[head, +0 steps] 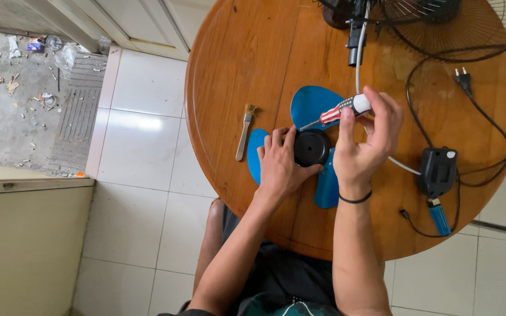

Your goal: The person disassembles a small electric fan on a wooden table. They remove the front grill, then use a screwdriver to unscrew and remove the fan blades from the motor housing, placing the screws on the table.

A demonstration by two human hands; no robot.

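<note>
**Fan blade held flat while we bring the screwdriver to its hub**

Fan blade (313, 105), blue with three lobes, lies flat near the middle of the round wooden desk (235, 64), its black hub (312, 147) facing up. Our left hand (279, 164) rests spread over the lobe to the left of the hub, fingers curled against the hub's rim to steady it. Our right hand (363, 146) is closed around the screwdriver (338, 111), whose striped handle sits above the hub with the metal tip slanting down toward the hub's upper edge.

We judge the step to be work at the hub; the next move calls for a steady tip and a firm press on the blade so it does not spin.

Left of the hub lies a small brush (245, 132); right of it sit a black box-shaped part (437, 171) and a blue lighter (439, 217), with a loose power plug (463, 79) beyond. Above the hub, at the desk's far edge, stands the wire fan guard (440, 23). White floor tiles (142, 169) surround the desk, and a littered concrete threshold (24, 88) lies far left.
</note>
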